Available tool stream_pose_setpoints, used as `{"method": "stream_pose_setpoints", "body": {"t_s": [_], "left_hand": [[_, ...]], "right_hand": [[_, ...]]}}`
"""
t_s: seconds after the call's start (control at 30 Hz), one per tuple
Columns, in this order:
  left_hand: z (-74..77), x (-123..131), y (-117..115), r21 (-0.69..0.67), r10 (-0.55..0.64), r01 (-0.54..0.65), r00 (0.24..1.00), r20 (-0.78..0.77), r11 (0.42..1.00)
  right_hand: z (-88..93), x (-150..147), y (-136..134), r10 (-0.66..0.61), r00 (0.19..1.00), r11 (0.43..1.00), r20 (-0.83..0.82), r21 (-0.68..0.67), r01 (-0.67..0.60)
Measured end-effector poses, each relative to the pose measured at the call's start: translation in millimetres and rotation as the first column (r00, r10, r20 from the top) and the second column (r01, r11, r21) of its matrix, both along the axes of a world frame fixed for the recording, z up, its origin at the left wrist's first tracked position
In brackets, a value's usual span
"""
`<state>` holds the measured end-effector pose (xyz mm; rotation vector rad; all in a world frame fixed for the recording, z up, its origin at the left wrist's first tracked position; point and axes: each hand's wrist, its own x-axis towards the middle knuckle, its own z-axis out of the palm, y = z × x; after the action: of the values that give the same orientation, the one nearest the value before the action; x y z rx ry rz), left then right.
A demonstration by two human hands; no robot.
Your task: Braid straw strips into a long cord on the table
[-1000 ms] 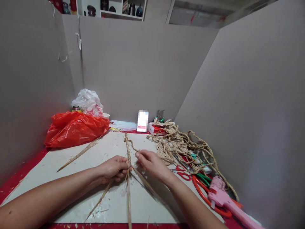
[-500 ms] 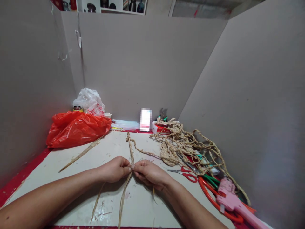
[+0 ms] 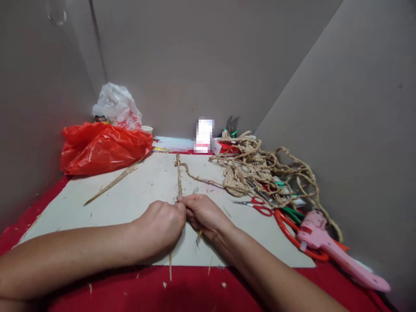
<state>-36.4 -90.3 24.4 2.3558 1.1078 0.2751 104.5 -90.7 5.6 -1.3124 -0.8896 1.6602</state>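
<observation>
Two hands [image 3: 159, 229] [image 3: 205, 214] together pinch the braid [image 3: 179, 180]; red lettering [image 3: 130, 119] on white bag [image 3: 113, 102] seems illegible.

A bag [image 3: 107, 149] sits at the surface's [image 3: 130, 290] far left corner, rope heap [image 3: 234, 180] far right, braid [image 3: 179, 178] between, glue gun [image 3: 342, 259] along the right edge.

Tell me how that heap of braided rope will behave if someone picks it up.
The heap of braided rope will probably flop, since it lies in slack loops. It may tangle, because those loops cross one another. It could also tug the braid, as a strand appears to run between them.
</observation>
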Motion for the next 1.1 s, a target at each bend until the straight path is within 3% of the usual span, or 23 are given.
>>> {"method": "stream_pose_setpoints", "body": {"t_s": [0.13,0.23,0.3,0.37,0.4,0.43,0.5,0.57,0.63,0.73,0.97,1.1], "left_hand": [[22.9,-2.7,-9.9,-0.117,-0.191,0.189,0.982,-0.006,0.975],[38.7,-5.3,5.4,-0.235,-0.273,0.275,0.961,0.043,0.932],[36.7,-5.3,26.9,-0.174,-0.046,0.077,0.983,0.176,0.982],[24.0,-3.3,48.7,-0.124,0.185,-0.146,0.892,0.412,0.982],[15.3,-1.6,57.0,-0.235,0.252,-0.156,0.847,0.469,0.959],[6.3,0.4,62.4,-0.42,0.297,-0.084,0.829,0.474,0.904],[-8.7,4.1,65.0,-0.661,0.331,0.111,0.797,0.505,0.742],[-16.3,6.0,60.4,-0.753,0.338,0.179,0.812,0.477,0.633],[-16.4,5.8,54.8,-0.791,0.322,0.159,0.853,0.412,0.59],[-10.4,3.6,52.0,-0.759,0.264,0.122,0.892,0.366,0.64],[-3.2,-4.5,55.9,-0.432,-0.032,0.156,0.96,0.279,0.888],[-9.8,-5.6,56.3,-0.391,-0.081,0.172,0.968,0.238,0.904]], "right_hand": [[5.6,8.6,3.2,0.096,0.992,0.988,-0.08,-0.112,-0.105],[10.4,16.3,5.3,0.159,0.977,0.98,-0.143,-0.098,-0.174],[12.9,20.5,6.5,0.192,0.969,0.976,-0.155,-0.071,-0.205],[14.3,23.2,7.5,0.228,0.961,0.971,-0.157,-0.033,-0.236],[14.7,24.0,7.9,0.245,0.957,0.968,-0.157,-0.018,-0.251],[15.0,24.4,8.0,0.261,0.953,0.964,-0.155,-0.006,-0.265],[15.2,24.5,7.8,0.288,0.948,0.957,-0.137,0.018,-0.288],[15.0,24.2,7.3,0.312,0.944,0.95,-0.106,0.033,-0.311],[14.0,24.4,7.0,0.325,0.943,0.945,-0.067,0.052,-0.322],[10.4,26.4,8.6,0.319,0.948,0.944,0.002,0.086,-0.318],[4.3,28.4,11.7,0.323,0.878,0.911,0.352,0.136,-0.39],[5.3,24.3,9.3,0.23,0.749,0.873,0.621,0.208,-0.441]]}}
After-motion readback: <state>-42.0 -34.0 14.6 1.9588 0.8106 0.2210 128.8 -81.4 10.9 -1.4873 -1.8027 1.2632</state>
